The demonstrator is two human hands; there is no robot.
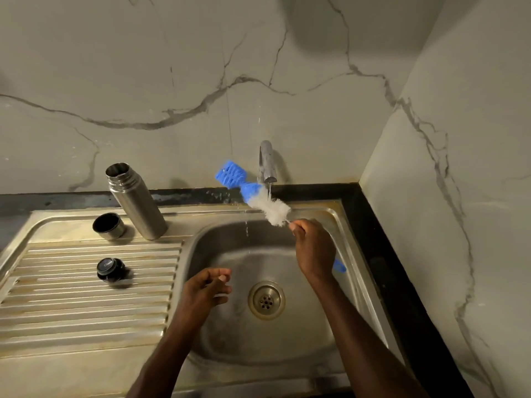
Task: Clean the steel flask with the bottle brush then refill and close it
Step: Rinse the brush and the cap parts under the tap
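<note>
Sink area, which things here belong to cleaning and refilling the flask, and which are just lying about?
Part of the job: steel flask, bottle brush held in the right hand, tap, steel cup lid, black stopper.
Just there: drain strainer, ribbed draining board.

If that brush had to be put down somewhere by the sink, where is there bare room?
The ribbed drainboard is bare in front of the black stopper, toward the near edge. Its back is crowded: steel flask and cup lid stand close together. The basin lies under both hands.
</note>
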